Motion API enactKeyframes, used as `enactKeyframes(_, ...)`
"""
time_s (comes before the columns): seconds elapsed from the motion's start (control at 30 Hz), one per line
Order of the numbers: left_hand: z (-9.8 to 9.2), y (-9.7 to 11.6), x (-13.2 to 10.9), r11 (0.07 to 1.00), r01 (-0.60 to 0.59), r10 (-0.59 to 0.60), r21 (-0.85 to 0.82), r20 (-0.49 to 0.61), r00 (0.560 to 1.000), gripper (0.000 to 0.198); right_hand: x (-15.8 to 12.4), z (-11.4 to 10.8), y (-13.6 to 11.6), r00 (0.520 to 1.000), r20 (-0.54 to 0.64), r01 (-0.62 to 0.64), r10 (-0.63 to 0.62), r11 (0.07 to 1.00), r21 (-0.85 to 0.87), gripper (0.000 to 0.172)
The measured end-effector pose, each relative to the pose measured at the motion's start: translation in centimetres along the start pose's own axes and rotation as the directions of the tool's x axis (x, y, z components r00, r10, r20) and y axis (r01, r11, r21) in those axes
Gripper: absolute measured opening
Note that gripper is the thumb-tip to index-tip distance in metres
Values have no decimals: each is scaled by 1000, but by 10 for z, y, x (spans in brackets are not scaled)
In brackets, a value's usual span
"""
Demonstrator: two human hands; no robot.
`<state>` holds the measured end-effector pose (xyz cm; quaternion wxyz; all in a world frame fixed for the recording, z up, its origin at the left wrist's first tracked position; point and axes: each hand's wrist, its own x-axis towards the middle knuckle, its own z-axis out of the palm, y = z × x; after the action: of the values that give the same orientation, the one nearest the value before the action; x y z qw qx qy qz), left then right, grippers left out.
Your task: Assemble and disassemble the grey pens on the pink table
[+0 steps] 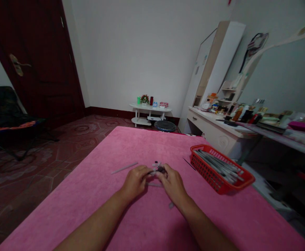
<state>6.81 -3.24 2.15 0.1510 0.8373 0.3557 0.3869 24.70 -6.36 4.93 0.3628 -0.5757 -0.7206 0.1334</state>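
Both of my hands meet at the middle of a pink cloth-covered table [94, 195]. My left hand [135, 181] and my right hand [172, 183] have their fingers closed around a small bunch of grey pen-like sticks [157, 168] held between them. One loose grey stick [124, 168] lies on the cloth to the left of my left hand. Another stick [154, 185] lies under my hands, and a small piece [171, 205] shows by my right wrist.
A red plastic basket [220, 184] with several grey sticks stands at the right of the table. A thin dark stick [187, 162] lies beside it. A cluttered dressing table [220, 129] is at the right, a small white table [150, 108] by the far wall, a dark door [45, 59] at the left.
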Motion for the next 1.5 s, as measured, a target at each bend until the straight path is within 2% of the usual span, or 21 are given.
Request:
enactKeyframes(0.07,0,1,0,1000,-5,5,-2,8,1000,32,0,0,0,1000,9,9,-9,1000,-25,20)
enactKeyframes(0.2,-1,3,0,999,-25,26,-20,21,999,35,0,-1,1,999,34,-26,29,997,-70,37)
enactKeyframes(0.4,0,-1,-1,1000,-2,2,-24,1,1000,36,-1,-3,0,1000,13,24,-23,1000,-16,19)
enactKeyframes(0.57,1,-2,-1,1000,6,-5,-20,25,1000,33,0,-3,0,998,61,-16,20,997,-70,35)
enactKeyframes(0.73,-2,2,1,999,20,-19,-41,28,999,30,-1,-2,2,999,25,32,-32,999,-18,23)
enactKeyframes(0.9,-3,3,1,998,15,-14,-61,18,1000,32,-1,-1,2,996,81,-14,20,998,-68,41)
enactKeyframes(1.07,-1,1,0,999,-7,8,-49,26,1000,30,-1,-2,-1,998,61,16,-14,1000,-23,22)
enactKeyframes(1.23,-1,3,1,998,-60,61,-37,26,998,35,-2,-2,-3,996,89,-13,21,995,-94,34)
enactKeyframes(1.37,-8,3,2,998,-56,56,-11,-1,998,29,0,0,3,996,87,-39,34,998,59,39)
enactKeyframes(1.43,-12,-2,4,1000,15,-16,-17,-92,996,22,2,-1,8,994,80,-90,76,979,183,42)
enactKeyframes(1.5,-15,-10,5,987,129,-148,-97,-219,964,25,5,-5,12,986,91,-162,141,937,308,44)
